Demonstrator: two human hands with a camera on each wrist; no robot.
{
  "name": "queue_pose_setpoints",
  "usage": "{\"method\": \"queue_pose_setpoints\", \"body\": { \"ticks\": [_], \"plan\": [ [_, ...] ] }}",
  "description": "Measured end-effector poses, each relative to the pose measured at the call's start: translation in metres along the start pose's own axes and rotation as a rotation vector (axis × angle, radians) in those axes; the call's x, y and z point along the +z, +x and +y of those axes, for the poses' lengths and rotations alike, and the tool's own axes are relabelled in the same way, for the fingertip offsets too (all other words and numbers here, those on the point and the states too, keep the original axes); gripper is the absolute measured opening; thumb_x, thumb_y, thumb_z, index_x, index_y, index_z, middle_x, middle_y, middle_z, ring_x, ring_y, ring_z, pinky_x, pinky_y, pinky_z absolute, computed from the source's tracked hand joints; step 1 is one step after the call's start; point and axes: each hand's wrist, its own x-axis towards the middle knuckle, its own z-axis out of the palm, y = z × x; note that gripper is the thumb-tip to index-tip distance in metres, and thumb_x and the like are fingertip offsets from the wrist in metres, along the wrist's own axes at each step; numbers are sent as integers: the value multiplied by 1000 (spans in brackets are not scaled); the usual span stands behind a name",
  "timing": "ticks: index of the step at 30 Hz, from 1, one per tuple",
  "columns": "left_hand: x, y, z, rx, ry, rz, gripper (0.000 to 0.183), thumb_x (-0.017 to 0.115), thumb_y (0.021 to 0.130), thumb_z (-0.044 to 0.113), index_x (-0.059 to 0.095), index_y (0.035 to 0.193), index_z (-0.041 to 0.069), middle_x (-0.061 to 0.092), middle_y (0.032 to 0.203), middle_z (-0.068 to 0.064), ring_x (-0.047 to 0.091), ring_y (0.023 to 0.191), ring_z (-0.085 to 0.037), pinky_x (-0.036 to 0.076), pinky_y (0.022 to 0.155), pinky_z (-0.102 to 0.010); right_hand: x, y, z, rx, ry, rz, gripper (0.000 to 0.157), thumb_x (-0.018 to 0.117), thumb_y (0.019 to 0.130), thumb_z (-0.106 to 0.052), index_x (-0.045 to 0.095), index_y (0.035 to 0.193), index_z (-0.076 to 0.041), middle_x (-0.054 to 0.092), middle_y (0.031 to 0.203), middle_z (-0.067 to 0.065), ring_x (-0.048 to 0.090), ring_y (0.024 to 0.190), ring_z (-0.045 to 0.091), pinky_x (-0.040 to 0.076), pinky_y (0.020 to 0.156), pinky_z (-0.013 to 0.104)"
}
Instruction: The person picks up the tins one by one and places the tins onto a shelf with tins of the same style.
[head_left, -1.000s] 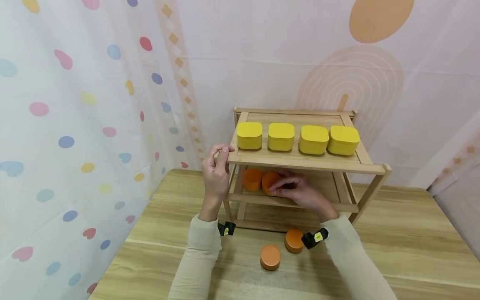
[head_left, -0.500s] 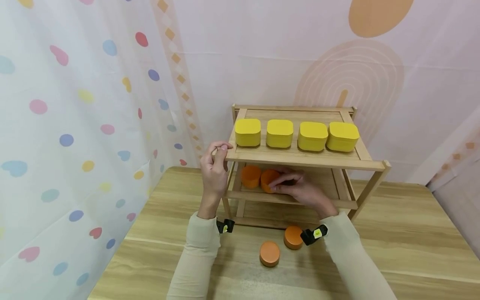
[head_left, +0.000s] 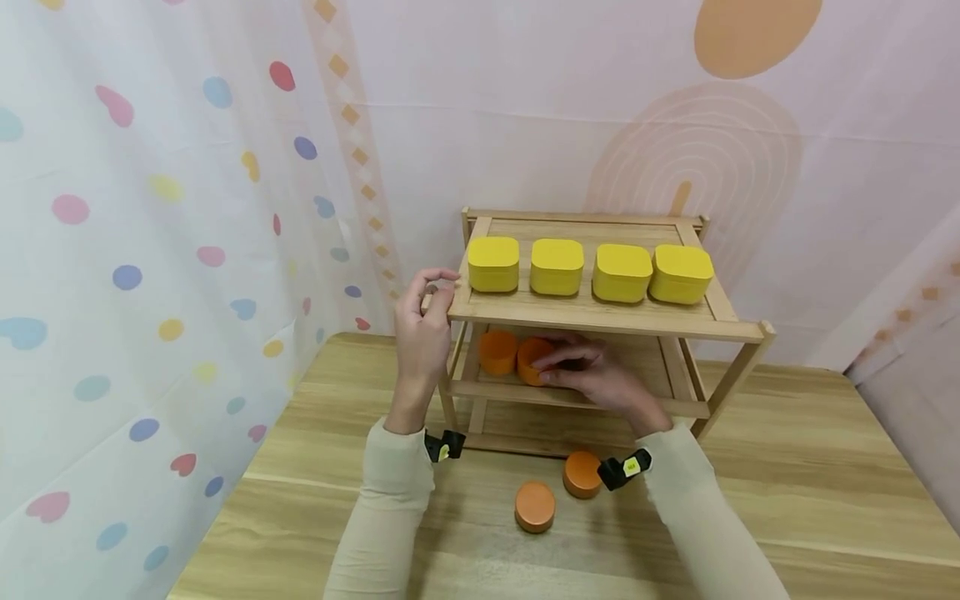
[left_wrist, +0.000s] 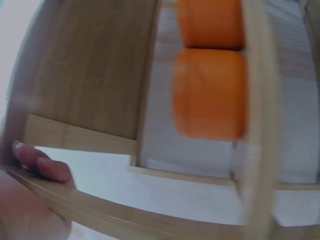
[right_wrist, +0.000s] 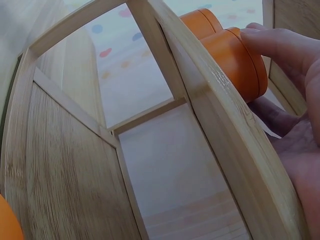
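Orange round box (head_left: 527,368), just right of the head view's centre, stands on the middle shelf of the wooden rack (head_left: 600,322), just beside a second orange box (head_left: 497,353), pinched between thumb and fingers of the right hand (head_left: 600,379). Left of centre, the left hand (head_left: 422,337) grips the rack's upper side edge.

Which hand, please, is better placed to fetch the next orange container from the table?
Probably the right hand, after releasing its orange container: it looks nearer, while the left hand grips the wooden rack.
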Motion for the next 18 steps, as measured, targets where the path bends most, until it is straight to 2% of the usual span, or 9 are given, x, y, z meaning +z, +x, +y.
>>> {"method": "queue_pose_setpoints", "body": {
  "ticks": [2,6,9,12,15,18],
  "plan": [
    [1,2,3,-22,22,-2,21,49,101,15,68,106,8,57,77,-2,42,54,-11,32,44,-23,1,0,0,-7,14,-3,20,71,89,-3,74,107,3,48,146,14,39,140,30,42,98,17],
    [0,4,3,-24,0,-28,22,48,102,12,68,107,4,58,80,-2,41,53,-8,32,45,-21,2,-2,-1,1,25,-1,22,71,89,-3,73,110,3,47,147,14,37,141,30,43,97,17],
    [-2,4,0,2,-9,-35,23,46,100,7,69,103,3,46,63,-1,26,40,-8,24,38,-22,3,-3,-2,2,14,7,23,71,89,-5,73,111,1,48,147,13,38,140,29,43,98,18],
    [-2,4,-2,36,-3,-29,24,46,99,5,70,97,3,46,63,3,24,40,-7,22,38,-21,3,-4,-2,7,-1,18,22,72,89,-7,74,111,-1,49,146,12,39,140,28,42,99,20],
    [-1,5,-3,70,-18,-17,24,46,97,3,70,92,2,40,57,1,23,41,-7,21,38,-21,2,-4,-2,10,1,28,23,72,90,-8,74,111,-2,50,145,11,40,139,28,43,98,21],
    [2,6,-4,97,-38,-10,24,46,96,1,69,91,0,43,60,0,23,42,-7,21,39,-21,1,-5,-3,7,12,48,24,72,89,-7,72,113,0,49,146,13,40,138,29,45,95,20]
  ]
}}
